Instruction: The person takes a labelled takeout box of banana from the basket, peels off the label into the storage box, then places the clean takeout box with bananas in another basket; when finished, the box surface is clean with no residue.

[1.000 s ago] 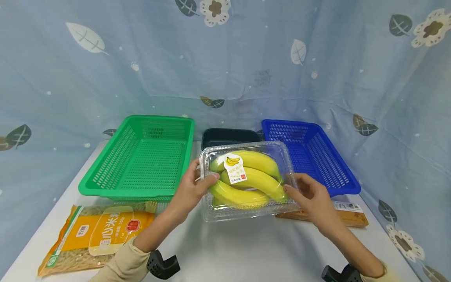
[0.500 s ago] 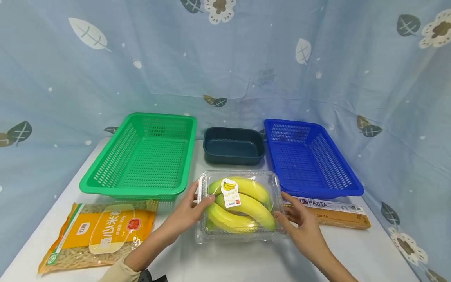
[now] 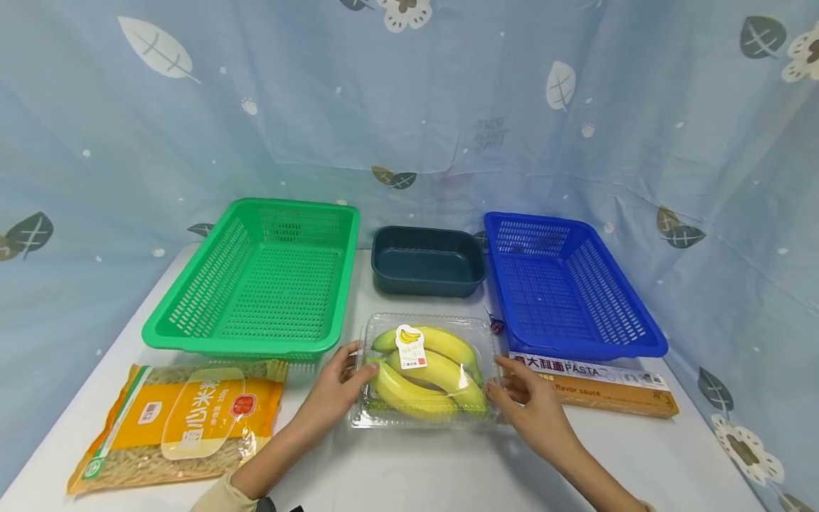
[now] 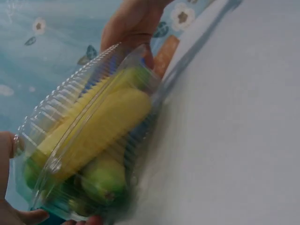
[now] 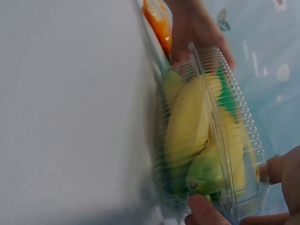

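Note:
A clear plastic clamshell box of bananas [image 3: 425,373] is in the middle of the head view, at or just above the white table. Yellow bananas with green ends fill it, and a white label with a banana picture is on the lid. My left hand [image 3: 338,390] grips the box's left end, thumb on the lid's edge. The right hand [image 3: 532,411] holds the opposite end the same way. In the left wrist view the bananas [image 4: 101,126] show through the ribbed side. Both wrist views are blurred, and whether the underside touches the table I cannot tell.
Behind stand a green basket [image 3: 246,348], a dark teal tub [image 3: 427,286] and a blue basket [image 3: 585,350]. A bag of pasta [image 3: 185,423] lies at left, a pasta box [image 3: 614,392] at right. One small dark-and-red item [image 3: 496,326] sits beside the blue basket.
Both hands have brought the banana box down and toward the person, from in front of the tub and blue basket. The tub and the small dark-and-red item have come into sight.

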Tool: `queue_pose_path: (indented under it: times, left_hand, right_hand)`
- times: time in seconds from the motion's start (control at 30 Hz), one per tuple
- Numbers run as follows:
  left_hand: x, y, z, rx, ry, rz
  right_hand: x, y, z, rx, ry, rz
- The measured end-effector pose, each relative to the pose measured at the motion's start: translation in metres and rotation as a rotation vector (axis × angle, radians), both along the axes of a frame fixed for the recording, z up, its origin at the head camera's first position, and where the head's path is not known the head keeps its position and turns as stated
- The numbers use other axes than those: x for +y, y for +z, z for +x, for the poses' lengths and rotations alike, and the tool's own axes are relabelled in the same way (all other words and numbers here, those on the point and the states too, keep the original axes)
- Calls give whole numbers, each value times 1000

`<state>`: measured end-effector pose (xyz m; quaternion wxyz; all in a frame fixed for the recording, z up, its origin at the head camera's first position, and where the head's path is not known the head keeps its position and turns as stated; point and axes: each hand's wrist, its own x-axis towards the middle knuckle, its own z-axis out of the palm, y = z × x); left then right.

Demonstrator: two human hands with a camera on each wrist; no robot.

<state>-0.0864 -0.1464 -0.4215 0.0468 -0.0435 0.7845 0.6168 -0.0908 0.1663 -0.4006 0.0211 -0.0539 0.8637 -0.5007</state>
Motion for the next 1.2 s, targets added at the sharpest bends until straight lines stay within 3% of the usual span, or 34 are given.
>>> queue_pose_path:
  times: [0.13, 0.23, 0.37, 0.47, 0.57, 0.7, 0.87, 1.07, 1.2]
  left_hand:
    - [-2, -1, -3, -26, -9, 34]
    - [-3, -1, -4, -67, -17, 107]
    - [-3, -2, -5, -90, -20, 139]
    - [-3, -2, -5, -88, -19, 133]
    - [-4, -2, -6, -88, -11, 130]
    - [-4, -2, -9, -85, -10, 136]
    - [-2, -2, -9, -88, -26, 139]
    - [-1, -3, -11, -87, -35, 149]
    - [-2, -3, -14, -86, -51, 155]
  right_hand:
    - [0, -1, -3, -14, 7, 46]
    - [1, 4, -4, 33, 47, 158]
    - [1, 21, -6, 277, 103, 382]
    - [-5, 40, -13, 465, 140, 487]
    - [-18, 57, -26, 532, 235, 518]
    - [-42, 70, -48, 526, 401, 526]
    - [-70, 69, -71, 523, 561, 546]
    - [-92, 66, -92, 577, 670, 615]
    - [-102, 66, -101, 547, 720, 707]
